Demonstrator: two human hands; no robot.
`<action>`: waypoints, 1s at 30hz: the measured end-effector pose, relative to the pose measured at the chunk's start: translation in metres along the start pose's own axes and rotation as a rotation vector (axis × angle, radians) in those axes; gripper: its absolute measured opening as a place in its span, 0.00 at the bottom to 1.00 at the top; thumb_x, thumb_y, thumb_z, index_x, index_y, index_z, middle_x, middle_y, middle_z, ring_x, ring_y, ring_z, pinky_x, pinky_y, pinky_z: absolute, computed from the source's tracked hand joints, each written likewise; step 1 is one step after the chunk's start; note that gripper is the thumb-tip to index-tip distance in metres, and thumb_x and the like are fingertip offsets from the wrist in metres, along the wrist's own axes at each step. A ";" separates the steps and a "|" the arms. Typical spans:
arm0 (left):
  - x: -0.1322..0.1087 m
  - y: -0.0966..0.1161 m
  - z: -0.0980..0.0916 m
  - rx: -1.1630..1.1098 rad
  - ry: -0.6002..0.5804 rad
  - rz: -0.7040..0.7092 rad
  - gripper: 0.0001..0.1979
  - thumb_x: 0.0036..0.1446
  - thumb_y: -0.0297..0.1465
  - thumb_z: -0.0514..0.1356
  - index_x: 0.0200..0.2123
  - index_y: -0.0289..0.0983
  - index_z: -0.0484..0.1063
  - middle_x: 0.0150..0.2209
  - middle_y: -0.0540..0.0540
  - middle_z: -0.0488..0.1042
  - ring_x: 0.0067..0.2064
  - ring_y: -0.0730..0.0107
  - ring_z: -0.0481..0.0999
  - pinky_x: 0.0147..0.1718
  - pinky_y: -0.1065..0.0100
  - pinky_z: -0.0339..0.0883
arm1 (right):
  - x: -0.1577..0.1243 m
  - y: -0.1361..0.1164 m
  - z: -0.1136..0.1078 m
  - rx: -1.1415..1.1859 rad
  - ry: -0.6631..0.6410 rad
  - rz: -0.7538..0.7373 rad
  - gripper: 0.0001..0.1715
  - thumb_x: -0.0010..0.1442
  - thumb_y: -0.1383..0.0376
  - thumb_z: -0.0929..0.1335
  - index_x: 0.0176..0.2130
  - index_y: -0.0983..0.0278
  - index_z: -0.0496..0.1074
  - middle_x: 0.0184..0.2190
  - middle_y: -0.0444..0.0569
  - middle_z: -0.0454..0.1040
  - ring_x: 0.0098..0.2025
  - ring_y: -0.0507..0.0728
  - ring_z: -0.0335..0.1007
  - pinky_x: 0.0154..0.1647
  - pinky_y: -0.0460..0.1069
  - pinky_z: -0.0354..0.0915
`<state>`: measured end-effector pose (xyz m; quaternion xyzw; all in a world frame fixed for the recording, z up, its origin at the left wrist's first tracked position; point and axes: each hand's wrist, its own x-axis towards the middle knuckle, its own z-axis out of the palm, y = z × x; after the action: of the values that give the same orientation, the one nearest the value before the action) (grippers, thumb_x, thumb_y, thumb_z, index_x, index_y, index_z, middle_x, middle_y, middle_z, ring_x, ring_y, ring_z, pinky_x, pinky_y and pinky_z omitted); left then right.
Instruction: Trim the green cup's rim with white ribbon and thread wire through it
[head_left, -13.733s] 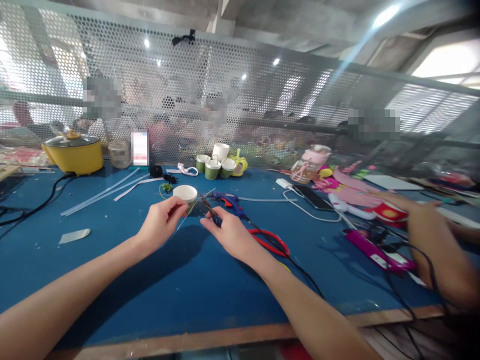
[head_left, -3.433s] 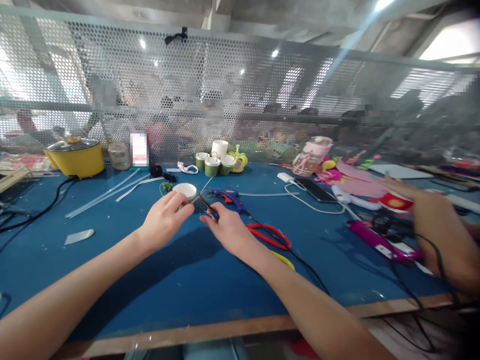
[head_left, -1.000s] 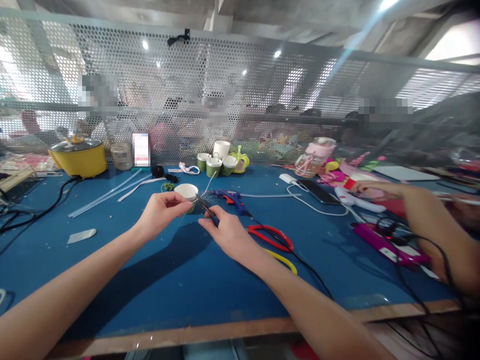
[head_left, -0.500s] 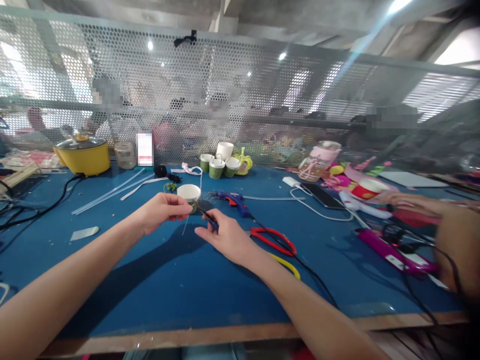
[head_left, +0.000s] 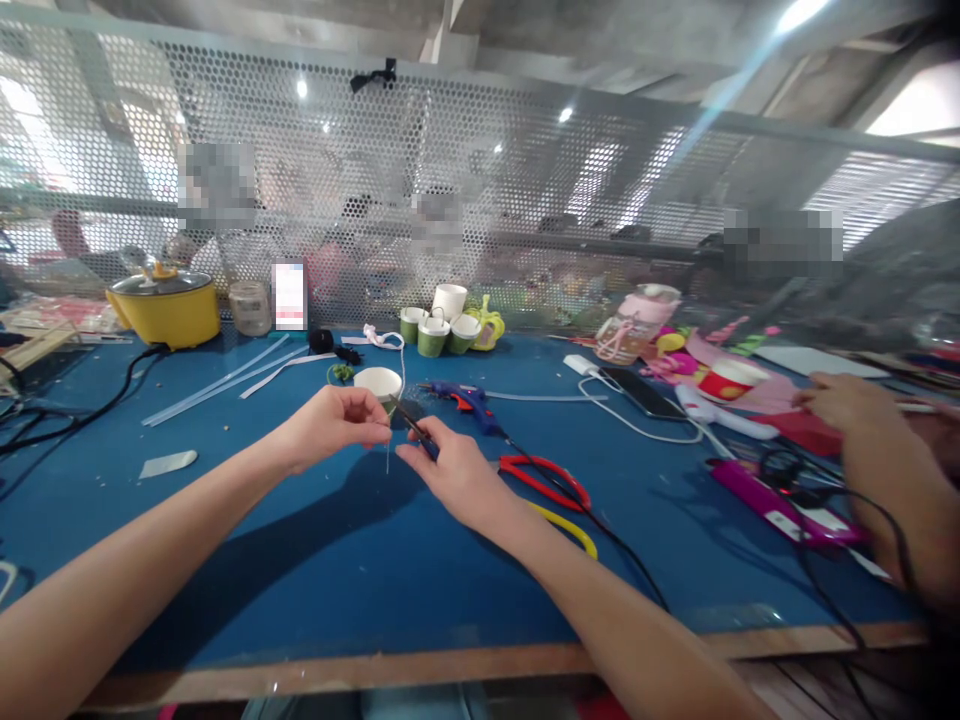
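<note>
Pinching a thin pale strand (head_left: 387,458) between thumb and fingertips, the left hand (head_left: 337,425) hovers over the blue-topped desk (head_left: 300,560), just in front of a white paper cup (head_left: 377,382). The right hand (head_left: 450,470) is closed around small dark-bladed snips (head_left: 409,422), tips at the strand. Bare blue surface runs from both hands to the wooden front edge (head_left: 375,680) — red-handled scissors (head_left: 544,478) and a blue glue gun (head_left: 465,397) crowd the right side.
</note>
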<state>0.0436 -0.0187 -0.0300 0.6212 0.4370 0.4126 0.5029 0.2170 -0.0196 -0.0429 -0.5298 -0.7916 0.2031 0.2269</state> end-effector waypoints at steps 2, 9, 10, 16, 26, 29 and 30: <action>0.000 -0.001 0.002 0.014 0.009 0.005 0.07 0.40 0.28 0.64 0.21 0.34 0.66 0.18 0.53 0.68 0.22 0.78 0.67 0.24 0.74 0.60 | 0.000 0.000 0.001 0.004 0.015 -0.001 0.10 0.55 0.60 0.63 0.36 0.63 0.66 0.29 0.49 0.73 0.30 0.56 0.67 0.29 0.47 0.58; 0.001 -0.003 0.003 0.017 -0.006 -0.015 0.11 0.41 0.30 0.63 0.20 0.35 0.61 0.16 0.55 0.66 0.22 0.78 0.67 0.24 0.74 0.59 | -0.001 0.000 0.005 0.028 0.030 -0.028 0.10 0.55 0.59 0.63 0.36 0.63 0.66 0.28 0.49 0.73 0.28 0.55 0.67 0.29 0.47 0.58; 0.001 -0.002 0.003 0.024 -0.012 -0.022 0.11 0.41 0.30 0.63 0.20 0.35 0.61 0.17 0.55 0.66 0.22 0.78 0.67 0.24 0.74 0.59 | -0.001 0.000 0.005 0.027 0.032 -0.026 0.10 0.55 0.60 0.63 0.36 0.63 0.66 0.29 0.49 0.73 0.29 0.55 0.67 0.29 0.47 0.58; -0.001 0.002 -0.004 0.392 0.013 0.185 0.04 0.46 0.28 0.59 0.27 0.35 0.66 0.26 0.49 0.71 0.29 0.71 0.70 0.30 0.67 0.64 | 0.001 0.003 0.004 0.043 0.030 -0.003 0.11 0.54 0.59 0.63 0.35 0.63 0.65 0.28 0.49 0.73 0.29 0.55 0.67 0.29 0.47 0.58; 0.001 -0.013 0.010 1.269 0.418 1.017 0.04 0.54 0.26 0.54 0.29 0.33 0.68 0.30 0.42 0.71 0.32 0.66 0.66 0.32 0.64 0.64 | 0.002 0.004 0.005 0.084 0.077 0.000 0.10 0.54 0.58 0.63 0.33 0.62 0.65 0.27 0.47 0.72 0.27 0.54 0.66 0.27 0.46 0.58; 0.003 -0.014 0.009 1.238 0.410 1.106 0.04 0.53 0.26 0.55 0.29 0.34 0.68 0.29 0.43 0.71 0.32 0.67 0.66 0.32 0.65 0.64 | 0.001 0.003 0.006 0.075 0.078 -0.002 0.09 0.54 0.59 0.63 0.33 0.62 0.65 0.29 0.48 0.73 0.28 0.55 0.67 0.28 0.47 0.58; 0.003 -0.015 0.009 1.211 0.396 1.121 0.04 0.53 0.25 0.55 0.28 0.34 0.68 0.28 0.43 0.71 0.32 0.67 0.66 0.33 0.65 0.64 | 0.001 0.003 0.006 0.077 0.080 -0.002 0.09 0.54 0.59 0.63 0.33 0.62 0.65 0.29 0.48 0.73 0.28 0.55 0.67 0.29 0.47 0.58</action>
<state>0.0513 -0.0168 -0.0460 0.8244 0.2897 0.3968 -0.2811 0.2152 -0.0180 -0.0489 -0.5276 -0.7740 0.2119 0.2787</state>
